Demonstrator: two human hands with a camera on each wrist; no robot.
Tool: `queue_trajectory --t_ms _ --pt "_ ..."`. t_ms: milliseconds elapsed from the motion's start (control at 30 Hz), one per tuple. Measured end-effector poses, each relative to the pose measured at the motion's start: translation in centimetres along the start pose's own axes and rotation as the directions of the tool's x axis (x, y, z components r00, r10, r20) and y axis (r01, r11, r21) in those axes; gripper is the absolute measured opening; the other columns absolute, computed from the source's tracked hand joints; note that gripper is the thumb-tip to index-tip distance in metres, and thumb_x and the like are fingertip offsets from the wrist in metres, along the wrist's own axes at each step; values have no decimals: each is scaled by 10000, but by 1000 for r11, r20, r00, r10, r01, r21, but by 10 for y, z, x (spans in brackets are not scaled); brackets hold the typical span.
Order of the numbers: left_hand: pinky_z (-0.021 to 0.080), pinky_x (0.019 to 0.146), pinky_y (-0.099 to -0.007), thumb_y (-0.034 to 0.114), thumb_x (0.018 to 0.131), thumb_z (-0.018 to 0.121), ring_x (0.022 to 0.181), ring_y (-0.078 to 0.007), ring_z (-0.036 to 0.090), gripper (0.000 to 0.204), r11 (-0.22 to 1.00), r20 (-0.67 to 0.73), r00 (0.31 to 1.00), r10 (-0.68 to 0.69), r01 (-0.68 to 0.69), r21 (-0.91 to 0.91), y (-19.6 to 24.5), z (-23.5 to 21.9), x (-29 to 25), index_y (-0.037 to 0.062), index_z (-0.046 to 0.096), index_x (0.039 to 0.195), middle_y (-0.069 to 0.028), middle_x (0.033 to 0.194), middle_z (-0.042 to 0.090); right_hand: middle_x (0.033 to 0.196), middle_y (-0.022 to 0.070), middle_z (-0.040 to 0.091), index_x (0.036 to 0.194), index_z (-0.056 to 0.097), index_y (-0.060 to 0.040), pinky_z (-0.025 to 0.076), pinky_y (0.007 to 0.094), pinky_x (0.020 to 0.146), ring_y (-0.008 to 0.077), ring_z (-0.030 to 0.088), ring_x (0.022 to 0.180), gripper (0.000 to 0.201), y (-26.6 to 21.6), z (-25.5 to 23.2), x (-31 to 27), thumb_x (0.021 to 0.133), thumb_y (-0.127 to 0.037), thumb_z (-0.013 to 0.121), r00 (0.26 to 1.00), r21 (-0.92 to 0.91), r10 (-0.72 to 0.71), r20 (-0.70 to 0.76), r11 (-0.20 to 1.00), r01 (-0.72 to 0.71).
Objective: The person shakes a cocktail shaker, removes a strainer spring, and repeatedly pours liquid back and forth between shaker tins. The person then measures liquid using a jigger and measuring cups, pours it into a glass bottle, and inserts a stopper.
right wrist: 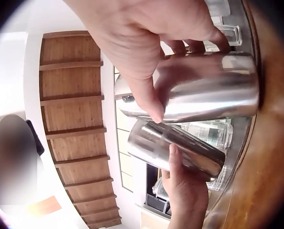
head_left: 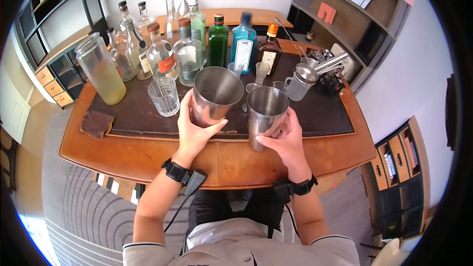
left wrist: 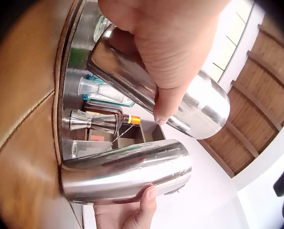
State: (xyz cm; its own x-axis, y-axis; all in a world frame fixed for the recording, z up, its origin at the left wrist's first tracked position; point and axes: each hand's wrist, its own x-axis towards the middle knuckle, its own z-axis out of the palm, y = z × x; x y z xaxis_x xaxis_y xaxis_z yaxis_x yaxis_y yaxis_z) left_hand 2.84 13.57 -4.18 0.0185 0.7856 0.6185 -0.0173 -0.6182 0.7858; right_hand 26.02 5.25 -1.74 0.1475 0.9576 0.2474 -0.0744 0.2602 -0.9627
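Near the front edge of the desk, my left hand (head_left: 194, 130) grips a wide metal shaker tin (head_left: 212, 103), thumb and fingers around its side. This tin (left wrist: 204, 102) leans, its open mouth facing up. Beside it my right hand (head_left: 286, 138) holds a narrower shaker tin (head_left: 263, 120), with the thumb across the near side. In the right wrist view that narrower tin (right wrist: 213, 86) looks nearly upright, its base right at the desk top. The tins are close together but their mouths are apart. A metal jigger (left wrist: 93, 121) stands behind them.
Several bottles, among them a green bottle (head_left: 218, 42) and a blue bottle (head_left: 243, 44), line the back. A cut-glass tumbler (head_left: 164, 97) and a pitcher (head_left: 101, 71) stand left, near a brown cloth (head_left: 97, 123). On the right are a strainer (head_left: 305, 75) and bar tools.
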Motion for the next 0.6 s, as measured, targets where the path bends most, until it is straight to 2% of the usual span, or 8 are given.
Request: queue_trajectory --t_ms 167,233,267,333,367,433,500,600 --pt "449 1084 -393 56 617 947 1277 -256 539 1008 992 -34 997 67 -63 110 13 -4 11 18 402 1464 -155 1359 556 1347 115 551 1480 343 2 486 346 1001 205 570 1217 1007 8 0 0 659 -80 921 999 22 -40 6 999 40" --pt "446 1085 -397 69 610 950 1294 -256 531 1017 930 64 985 162 -174 325 16 -9 19 10 401 1464 -155 1382 544 1350 117 548 1484 339 3 476 351 1011 208 566 1222 1016 9 -1 -1 659 -98 923 998 4 -61 17 998 61" --pt "446 1085 -397 69 610 950 1294 -256 531 1017 927 69 984 165 -179 329 18 -11 23 10 401 1464 -155 1382 544 1352 119 546 1487 336 3 466 356 1022 211 560 1229 1023 10 0 -2 657 -110 924 998 -3 -64 10 998 64" --pt "456 1070 -407 45 571 945 1285 -294 548 987 830 109 943 315 -329 450 22 -14 32 35 464 1433 -149 1384 571 1355 120 545 1490 333 3 456 362 1033 213 555 1236 1030 11 0 -2 655 -121 925 998 -3 -68 -1 998 68" --pt "456 1070 -407 45 571 945 1285 -294 548 987 827 116 942 316 -333 452 26 -17 36 35 464 1433 -149 1384 571 1357 124 542 1492 329 6 453 364 1038 215 551 1241 1034 12 0 -2 656 -121 924 998 4 -70 4 998 70" --pt "463 1059 -414 7 518 927 1279 -332 548 1005 712 219 890 399 -452 537 34 -24 44 53 490 1422 -133 1418 568 1359 127 539 1495 325 8 449 366 1044 217 547 1246 1038 13 -1 -2 657 -122 923 997 17 -74 6 997 74" --pt "432 1063 -431 -27 451 900 1279 -342 543 1062 706 252 888 385 -460 538 38 -30 51 68 492 1426 -109 1442 564 1364 135 534 1495 319 13 448 370 1048 220 546 1250 1039 13 -1 -2 659 -115 921 998 39 -64 14 997 64" --pt "358 1063 -454 -23 389 882 1279 -329 544 1103 589 378 816 437 -577 565 54 -35 64 92 503 1418 -95 1433 575 1375 140 525 1498 316 13 446 371 1053 225 539 1263 1040 14 -2 -2 659 -102 919 999 15 -42 18 999 42"
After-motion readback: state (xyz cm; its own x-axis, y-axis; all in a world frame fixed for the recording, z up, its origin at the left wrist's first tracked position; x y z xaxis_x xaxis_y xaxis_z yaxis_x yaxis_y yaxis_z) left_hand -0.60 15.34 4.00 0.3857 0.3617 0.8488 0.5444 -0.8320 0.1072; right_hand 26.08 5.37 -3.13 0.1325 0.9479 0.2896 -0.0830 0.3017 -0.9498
